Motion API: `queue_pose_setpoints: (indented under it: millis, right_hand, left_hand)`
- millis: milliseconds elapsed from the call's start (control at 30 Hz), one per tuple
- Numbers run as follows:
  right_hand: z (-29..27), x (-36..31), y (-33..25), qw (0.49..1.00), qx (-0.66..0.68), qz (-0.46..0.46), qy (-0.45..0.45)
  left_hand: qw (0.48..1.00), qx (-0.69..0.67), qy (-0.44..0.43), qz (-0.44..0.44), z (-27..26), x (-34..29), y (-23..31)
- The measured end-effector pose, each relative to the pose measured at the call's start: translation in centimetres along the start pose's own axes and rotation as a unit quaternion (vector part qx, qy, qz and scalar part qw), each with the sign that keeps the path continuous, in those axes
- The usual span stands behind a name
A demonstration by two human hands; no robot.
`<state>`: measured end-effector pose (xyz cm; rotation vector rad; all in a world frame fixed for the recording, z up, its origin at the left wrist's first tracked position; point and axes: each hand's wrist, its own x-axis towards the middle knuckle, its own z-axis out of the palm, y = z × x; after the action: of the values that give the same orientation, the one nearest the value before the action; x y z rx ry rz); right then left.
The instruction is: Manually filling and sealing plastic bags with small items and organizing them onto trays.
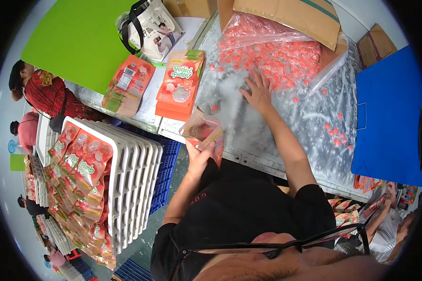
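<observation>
My left hand (199,158) grips a red and tan candy pouch (202,129) at the table's near edge. The pouch's mouth gapes upward; what lies inside cannot be made out. Farther right, my right hand (259,93) has its fingers spread at the near edge of a heap of small red wrapped candies (286,63). No candy shows in that hand, though its palm is hidden. The heap spills from a clear plastic liner (267,28) in a cardboard box (295,16) tipped toward me. A stack of flat pouches (179,82) lies beyond my left hand.
Loose candies (336,136) are scattered on the metal table (248,140). A blue panel (389,117) stands at right. White stacked crates (136,187) heaped with filled pouches (84,164) stand at left. A tote bag (152,30) sits by a green panel (79,37). Other people work at both sides.
</observation>
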<state>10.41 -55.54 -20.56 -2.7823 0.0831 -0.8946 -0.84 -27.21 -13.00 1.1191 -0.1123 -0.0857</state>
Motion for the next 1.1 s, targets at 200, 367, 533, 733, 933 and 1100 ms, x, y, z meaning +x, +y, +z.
queue_pose_setpoints:
  millis: [200,367,533,733,933,1100]
  right_hand:
    - [-1.0,-3.2,-0.6,0.98,0.093,-0.016,-0.173]
    - [-3.1,-5.2,0.3,0.775,0.553,0.28,-0.127]
    - [-4.6,-7.2,2.8,0.836,0.498,0.194,-0.123]
    - [-4.8,-7.9,-0.2,0.968,0.188,-0.039,-0.159]
    - [-4.2,-6.1,-3.6,0.977,0.139,-0.049,-0.152]
    - [-2.0,-4.5,-4.8,0.985,0.124,-0.029,-0.118]
  left_hand:
    - [1.0,0.012,0.018,-0.017,-1.5,-0.5,-0.5]
    - [0.999,0.021,0.014,-0.019,-2.6,-0.3,-1.0]
    - [0.999,0.039,0.002,-0.03,-3.4,-0.1,-0.9]
    - [0.999,0.006,0.025,-0.03,-2.7,-0.7,-0.2]
    - [0.999,0.014,0.025,-0.04,-3.5,-0.7,-0.4]
    - [0.999,0.019,0.028,-0.03,-2.8,-0.4,0.4]
